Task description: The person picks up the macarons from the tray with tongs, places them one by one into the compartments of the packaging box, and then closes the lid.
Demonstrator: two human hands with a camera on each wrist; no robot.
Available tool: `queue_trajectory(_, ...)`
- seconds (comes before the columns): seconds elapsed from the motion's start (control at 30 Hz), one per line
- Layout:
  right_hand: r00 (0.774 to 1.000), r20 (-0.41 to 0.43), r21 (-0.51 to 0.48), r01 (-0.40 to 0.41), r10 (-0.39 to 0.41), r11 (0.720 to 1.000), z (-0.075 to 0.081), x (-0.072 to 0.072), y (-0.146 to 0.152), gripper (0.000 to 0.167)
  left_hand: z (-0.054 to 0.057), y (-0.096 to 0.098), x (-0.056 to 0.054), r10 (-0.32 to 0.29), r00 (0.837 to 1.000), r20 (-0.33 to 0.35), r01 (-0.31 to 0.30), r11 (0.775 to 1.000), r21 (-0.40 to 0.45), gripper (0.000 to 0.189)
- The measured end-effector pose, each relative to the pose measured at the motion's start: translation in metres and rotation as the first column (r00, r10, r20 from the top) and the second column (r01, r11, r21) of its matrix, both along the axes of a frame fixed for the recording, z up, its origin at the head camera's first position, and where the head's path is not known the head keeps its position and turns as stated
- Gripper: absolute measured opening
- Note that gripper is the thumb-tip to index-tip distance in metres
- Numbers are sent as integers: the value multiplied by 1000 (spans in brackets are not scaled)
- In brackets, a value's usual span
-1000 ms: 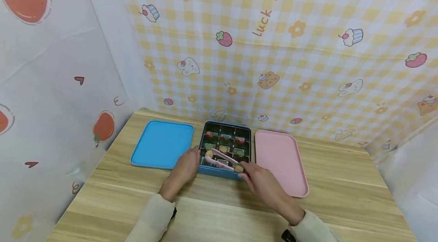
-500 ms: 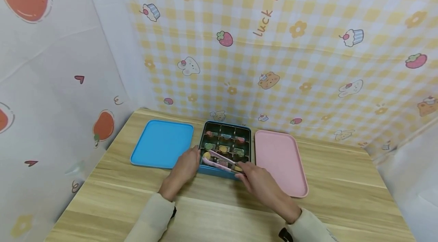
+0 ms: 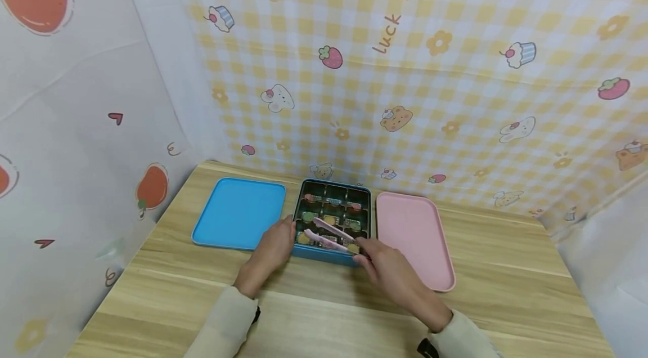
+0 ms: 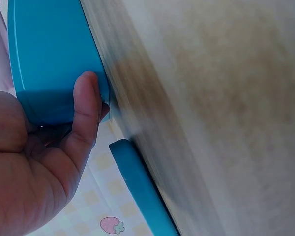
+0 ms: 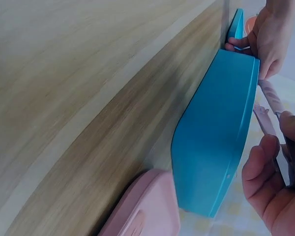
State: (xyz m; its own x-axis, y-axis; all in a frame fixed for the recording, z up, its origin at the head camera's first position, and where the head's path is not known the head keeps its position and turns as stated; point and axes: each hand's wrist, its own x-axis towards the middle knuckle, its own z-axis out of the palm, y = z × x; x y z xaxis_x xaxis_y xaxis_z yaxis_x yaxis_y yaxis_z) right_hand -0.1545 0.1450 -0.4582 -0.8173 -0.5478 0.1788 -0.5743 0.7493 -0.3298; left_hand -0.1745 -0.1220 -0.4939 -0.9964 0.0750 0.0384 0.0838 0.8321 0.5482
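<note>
A blue box (image 3: 324, 256) holds a dark divided insert with small coloured pieces in its compartments. My left hand (image 3: 273, 248) grips the box's front left corner; in the left wrist view one finger (image 4: 88, 96) lies along the blue side wall. My right hand (image 3: 388, 269) holds pink-tipped tongs (image 3: 335, 229) over the front row. Their arms are spread, with nothing between the tips. A yellow piece (image 3: 304, 238) sits in the front left compartment, just left of the tips. Another yellow piece (image 3: 352, 248) is in the front right compartment, beside my right fingers.
Left of the box lies a flat blue tray (image 3: 240, 213), and on its right a pink tray (image 3: 415, 237). All stand on a wooden table (image 3: 314, 307). A checked cloth (image 3: 354, 93) hangs right behind them.
The tongs have lowered the yellow piece toward the front left compartment and let it go. Their tips have spread and shifted slightly right of it. My left hand has stayed on the box.
</note>
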Motion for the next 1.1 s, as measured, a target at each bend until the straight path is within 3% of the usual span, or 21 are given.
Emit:
queue_trajectory(0.37,995,-77,-155,46,-58,987,-6,2,49,24,2,-1,0,8,1000,16,-8,1000,15,42)
queue_trajectory(0.6,991,-111,-160,55,-74,986,-14,9,88,27,-1,0,1,-2,1000,0,2,1000,11,42)
queue_trajectory(0.87,993,-119,-167,5,-25,986,-21,24,136,30,-3,0,0,-7,1000,0,7,1000,13,42)
queue_trajectory(1.1,996,-91,-126,-20,9,992,-23,38,171,32,-4,-1,-2,-10,1000,-18,10,1000,29,30)
